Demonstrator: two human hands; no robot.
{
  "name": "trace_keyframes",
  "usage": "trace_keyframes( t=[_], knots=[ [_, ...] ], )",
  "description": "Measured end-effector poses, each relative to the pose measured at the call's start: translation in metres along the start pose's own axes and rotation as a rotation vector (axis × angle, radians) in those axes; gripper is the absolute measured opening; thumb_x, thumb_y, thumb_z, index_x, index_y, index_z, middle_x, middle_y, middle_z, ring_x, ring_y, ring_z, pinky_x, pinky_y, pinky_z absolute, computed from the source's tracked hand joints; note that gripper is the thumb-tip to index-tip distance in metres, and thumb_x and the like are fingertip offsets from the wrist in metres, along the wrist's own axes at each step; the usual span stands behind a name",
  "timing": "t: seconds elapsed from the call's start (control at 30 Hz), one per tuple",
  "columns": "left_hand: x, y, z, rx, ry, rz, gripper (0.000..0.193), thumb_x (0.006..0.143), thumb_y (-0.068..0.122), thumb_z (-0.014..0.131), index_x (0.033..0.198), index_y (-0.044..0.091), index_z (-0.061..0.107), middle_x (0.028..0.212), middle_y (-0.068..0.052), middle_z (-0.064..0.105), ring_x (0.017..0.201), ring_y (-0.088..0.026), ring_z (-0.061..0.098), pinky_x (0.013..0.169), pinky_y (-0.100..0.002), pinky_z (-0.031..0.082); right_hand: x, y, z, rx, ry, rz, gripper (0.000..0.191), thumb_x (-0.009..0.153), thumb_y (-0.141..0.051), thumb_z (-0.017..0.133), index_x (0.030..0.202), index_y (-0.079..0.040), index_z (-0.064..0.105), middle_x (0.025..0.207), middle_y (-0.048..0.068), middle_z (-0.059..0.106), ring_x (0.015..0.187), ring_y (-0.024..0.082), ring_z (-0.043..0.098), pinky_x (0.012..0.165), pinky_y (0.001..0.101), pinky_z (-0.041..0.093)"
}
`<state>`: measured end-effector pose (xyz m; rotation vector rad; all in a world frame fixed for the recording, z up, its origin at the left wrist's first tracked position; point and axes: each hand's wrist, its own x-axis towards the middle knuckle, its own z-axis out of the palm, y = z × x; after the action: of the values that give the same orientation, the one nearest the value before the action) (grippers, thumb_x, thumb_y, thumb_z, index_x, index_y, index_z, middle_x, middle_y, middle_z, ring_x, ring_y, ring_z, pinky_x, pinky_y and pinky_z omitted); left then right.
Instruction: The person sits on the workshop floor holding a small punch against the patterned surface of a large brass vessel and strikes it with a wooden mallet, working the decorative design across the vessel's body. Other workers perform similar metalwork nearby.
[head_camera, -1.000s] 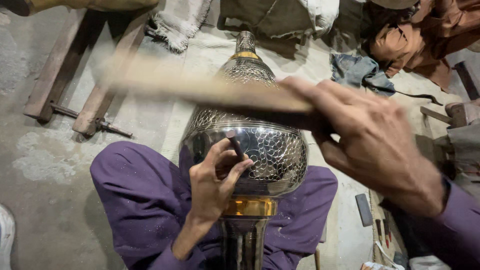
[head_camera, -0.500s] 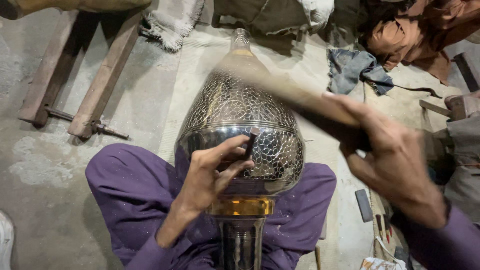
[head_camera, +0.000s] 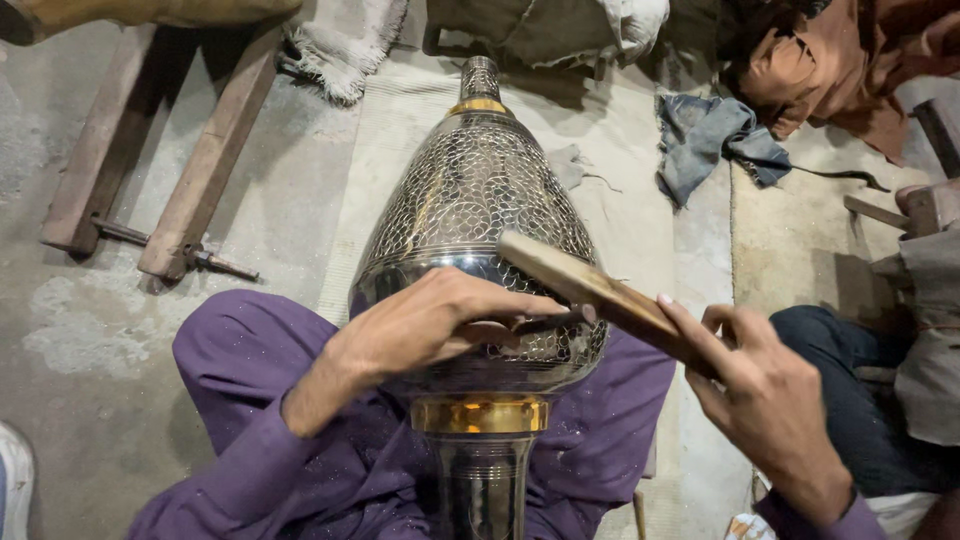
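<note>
I am sitting cross-legged on the floor with the big engraved metal vase (head_camera: 470, 230) lying across my lap, its narrow neck pointing toward twelve o'clock and its brass band (head_camera: 480, 413) and foot coming back toward me at six o'clock. My left hand (head_camera: 430, 325) is resting on the widest part of the vase's belly, fingers curled closed and pinching a thin dark chisel (head_camera: 545, 323) whose tip is pointing out toward three o'clock, lying along the patterned surface. My right hand (head_camera: 765, 400) is gripping a flat wooden stick (head_camera: 590, 290) at about four o'clock from the vase's middle; my fingers are wrapped tight around its near end, with the forefinger stretched along it. The stick's far end is slanting up toward ten o'clock, over the belly and just above the chisel; whether it is touching the chisel I cannot tell. My purple trousers (head_camera: 240, 350) are showing on both sides of the vase. A grey-blue rag (head_camera: 715, 140) is lying on the floor at about two o'clock, and two wooden bars (head_camera: 200, 160) are lying at ten o'clock, well apart from the vase.
</note>
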<state>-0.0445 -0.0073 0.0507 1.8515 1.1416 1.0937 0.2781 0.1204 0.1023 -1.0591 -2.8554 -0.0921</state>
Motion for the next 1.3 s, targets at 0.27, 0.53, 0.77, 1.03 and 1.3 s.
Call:
trace_keyframes(
  t=[0.27,0.53,0.77,1.03,1.3],
  knots=[
    [0.007,0.003,-0.002,0.116,-0.194,-0.091,0.047,0.094,0.016,0.059,0.138,0.032,0.061,0.107,0.003,0.080,0.081,-0.012,0.079,0.079,-0.033,0.064,-0.043,-0.003,0.052,0.687,0.439,0.043,0.049,0.086,-0.002,0.076,0.132,-0.010,0.060,0.110,0.010,0.068,0.093,0.023,0.069,0.082,0.0301,0.057],
    [0.003,0.019,-0.012,0.196,-0.120,0.079,0.042,0.098,0.010,0.059,0.137,0.024,0.065,0.112,-0.008,0.078,0.093,-0.027,0.075,0.079,-0.038,0.060,-0.056,-0.005,0.081,0.435,0.472,0.030,0.043,0.077,0.005,0.075,0.119,0.003,0.064,0.110,0.019,0.071,0.104,0.025,0.072,0.085,0.0396,0.059],
    [-0.004,0.022,-0.002,0.183,-0.017,-0.104,0.045,0.094,0.010,0.064,0.137,0.027,0.064,0.106,-0.005,0.078,0.086,-0.022,0.077,0.077,-0.037,0.061,-0.036,-0.006,0.060,0.549,0.462,-0.013,0.027,0.087,0.006,0.075,0.109,-0.004,0.065,0.094,0.011,0.070,0.083,0.018,0.071,0.074,0.0313,0.058],
    [-0.013,0.024,0.012,0.224,0.084,-0.286,0.046,0.094,0.008,0.067,0.137,0.024,0.064,0.101,-0.005,0.079,0.075,-0.018,0.075,0.071,-0.034,0.062,0.000,-0.013,0.000,0.122,0.301,-0.125,0.064,0.075,0.008,0.073,0.134,-0.015,0.063,0.099,0.014,0.074,0.082,0.021,0.069,0.072,0.0373,0.058],
    [-0.023,0.028,0.031,-0.025,0.446,-0.184,0.054,0.086,-0.003,0.069,0.138,0.011,0.061,0.118,-0.015,0.076,0.100,-0.020,0.079,0.085,-0.031,0.066,0.042,0.004,-0.028,0.095,0.090,-0.158,0.062,0.085,-0.008,0.075,0.144,-0.020,0.058,0.098,0.006,0.077,0.068,0.014,0.068,0.059,0.0318,0.059]
  ],
)
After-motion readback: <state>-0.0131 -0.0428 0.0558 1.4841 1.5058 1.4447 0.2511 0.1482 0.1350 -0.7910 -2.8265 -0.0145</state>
